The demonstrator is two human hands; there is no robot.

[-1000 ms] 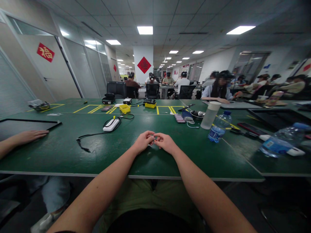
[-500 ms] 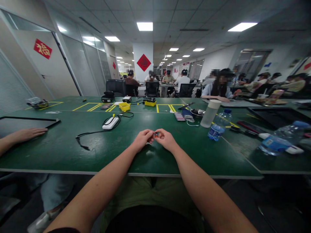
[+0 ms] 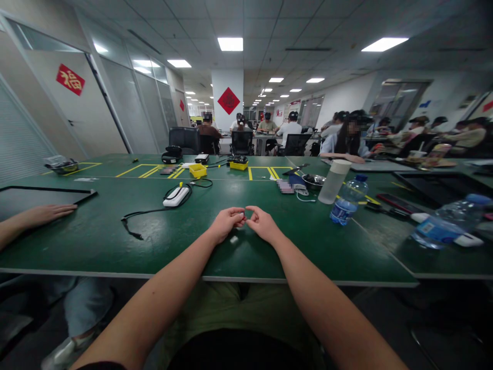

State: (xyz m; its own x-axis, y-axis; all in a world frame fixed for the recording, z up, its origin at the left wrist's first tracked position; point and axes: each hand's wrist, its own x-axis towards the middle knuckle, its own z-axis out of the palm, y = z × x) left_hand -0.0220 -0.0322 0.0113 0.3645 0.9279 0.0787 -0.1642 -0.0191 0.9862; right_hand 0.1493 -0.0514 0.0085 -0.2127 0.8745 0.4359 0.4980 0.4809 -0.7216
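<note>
My left hand is closed in a pinch just above the green table, at the middle of the view. A tiny reddish and white thing shows at its fingertips, too small to name. Close beside it on the right, my right hand has its thumb and index finger apart, with nothing visible between them. A small gap separates the two hands. Below my left hand, a small whitish spot shows on the table; whether it is an object or a reflection is unclear.
A white power bank with black cables lies left of my hands. A frosted bottle and a water bottle stand on the right. Another person's hand rests at the far left. Yellow trays sit further back.
My fingertips have moved slightly apart, and my right hand has let go of the small thing. It now shows only at my left fingertips.
</note>
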